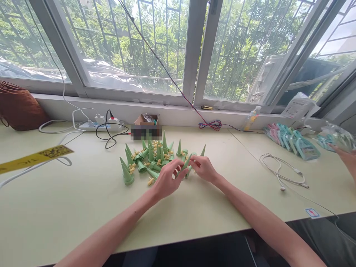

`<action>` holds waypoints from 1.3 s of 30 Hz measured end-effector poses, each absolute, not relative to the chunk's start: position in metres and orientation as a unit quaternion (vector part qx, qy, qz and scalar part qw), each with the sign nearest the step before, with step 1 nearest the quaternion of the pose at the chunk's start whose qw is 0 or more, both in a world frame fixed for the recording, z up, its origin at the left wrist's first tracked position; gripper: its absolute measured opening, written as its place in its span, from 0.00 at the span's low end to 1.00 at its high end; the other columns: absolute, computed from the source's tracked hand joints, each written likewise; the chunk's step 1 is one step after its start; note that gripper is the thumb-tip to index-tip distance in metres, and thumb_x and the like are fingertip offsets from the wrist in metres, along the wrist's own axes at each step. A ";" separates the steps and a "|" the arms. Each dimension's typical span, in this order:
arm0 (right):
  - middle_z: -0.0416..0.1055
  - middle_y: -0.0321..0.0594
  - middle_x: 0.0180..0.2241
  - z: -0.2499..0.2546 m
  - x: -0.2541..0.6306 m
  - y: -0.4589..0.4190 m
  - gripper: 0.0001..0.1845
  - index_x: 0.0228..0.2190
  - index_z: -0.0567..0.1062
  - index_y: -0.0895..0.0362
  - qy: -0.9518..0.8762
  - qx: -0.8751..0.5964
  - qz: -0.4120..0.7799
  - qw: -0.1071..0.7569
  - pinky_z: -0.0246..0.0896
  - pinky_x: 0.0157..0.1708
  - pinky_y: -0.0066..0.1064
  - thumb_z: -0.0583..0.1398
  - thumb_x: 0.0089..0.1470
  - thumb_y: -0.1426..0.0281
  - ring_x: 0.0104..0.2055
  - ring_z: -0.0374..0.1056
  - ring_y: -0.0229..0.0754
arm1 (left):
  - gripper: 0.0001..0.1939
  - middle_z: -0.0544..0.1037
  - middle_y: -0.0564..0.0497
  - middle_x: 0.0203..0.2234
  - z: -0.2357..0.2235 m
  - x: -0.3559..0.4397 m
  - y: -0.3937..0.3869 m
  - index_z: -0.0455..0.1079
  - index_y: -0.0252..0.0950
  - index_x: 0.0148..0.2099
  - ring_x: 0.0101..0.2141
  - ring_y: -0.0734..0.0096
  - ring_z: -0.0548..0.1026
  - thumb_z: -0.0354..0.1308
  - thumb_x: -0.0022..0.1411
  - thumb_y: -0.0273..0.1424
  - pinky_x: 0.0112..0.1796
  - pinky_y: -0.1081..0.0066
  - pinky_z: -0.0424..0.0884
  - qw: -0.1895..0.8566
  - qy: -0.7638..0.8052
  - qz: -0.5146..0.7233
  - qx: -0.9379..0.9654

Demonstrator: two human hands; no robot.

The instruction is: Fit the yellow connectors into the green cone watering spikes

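Observation:
My left hand (169, 178) is closed around a green plastic cone spike (187, 162), whose tip points up between thumb and fingers. Just to its right, my right hand (204, 168) has its fingertips pinched close to that spike; whatever they grip is hidden. Beyond both hands lies a pile of similar green cone spikes (164, 142), some upright and some on their sides. Small pale-yellow valve-like pieces (151, 181) are scattered among them. One upright spike (126, 172) stands at the pile's left edge.
Behind the pile sits an open cardboard box (155, 120). A power strip (102, 127) with cables is at the back left, near a brown bag (20, 107). Rightward lie a coiled white cable (274, 167) and bagged teal items (302, 146). Another person's hand (345, 157) shows at the right edge.

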State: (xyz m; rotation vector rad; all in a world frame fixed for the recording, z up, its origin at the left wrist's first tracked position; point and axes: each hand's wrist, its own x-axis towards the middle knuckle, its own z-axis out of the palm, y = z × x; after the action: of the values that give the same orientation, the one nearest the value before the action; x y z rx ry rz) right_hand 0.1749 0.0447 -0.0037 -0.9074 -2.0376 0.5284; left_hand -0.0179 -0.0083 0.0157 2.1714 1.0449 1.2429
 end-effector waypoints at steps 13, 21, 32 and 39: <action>0.65 0.32 0.22 -0.009 0.174 0.046 0.16 0.28 0.73 0.56 -0.825 -0.356 0.211 0.384 0.51 0.25 0.26 0.52 0.64 0.66 0.22 0.55 0.33 | 0.15 0.73 0.51 0.30 0.026 -0.015 -0.004 0.67 0.35 0.40 0.31 0.69 0.75 0.56 0.65 0.44 0.33 0.68 0.75 0.571 0.314 0.550 0.523; 0.64 0.32 0.22 -0.010 0.173 0.046 0.16 0.28 0.74 0.56 -0.826 -0.362 0.210 0.376 0.50 0.25 0.26 0.52 0.64 0.66 0.22 0.53 0.34 | 0.17 0.74 0.50 0.31 0.023 -0.016 0.000 0.67 0.34 0.44 0.31 0.70 0.74 0.58 0.64 0.44 0.34 0.66 0.75 0.604 0.308 0.559 0.478; 0.68 0.33 0.24 -0.008 0.174 0.047 0.12 0.31 0.75 0.56 -0.812 -0.376 0.174 0.410 0.53 0.26 0.26 0.54 0.63 0.67 0.22 0.55 0.34 | 0.19 0.71 0.52 0.29 0.022 -0.014 0.002 0.66 0.33 0.43 0.29 0.72 0.73 0.59 0.62 0.45 0.31 0.68 0.75 0.596 0.328 0.560 0.472; 0.72 0.37 0.33 -0.002 0.175 0.049 0.07 0.35 0.78 0.54 -0.824 -0.406 0.122 0.376 0.57 0.30 0.27 0.58 0.61 0.69 0.24 0.59 0.33 | 0.18 0.71 0.55 0.28 0.020 -0.014 0.002 0.65 0.35 0.40 0.27 0.74 0.73 0.62 0.60 0.44 0.32 0.68 0.75 0.588 0.344 0.547 0.486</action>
State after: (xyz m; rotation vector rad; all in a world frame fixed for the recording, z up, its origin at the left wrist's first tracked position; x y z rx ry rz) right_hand 0.1753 0.0489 -0.0022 -1.0390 -2.1068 0.3113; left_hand -0.0136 0.0020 0.0200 1.1324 0.8018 1.2754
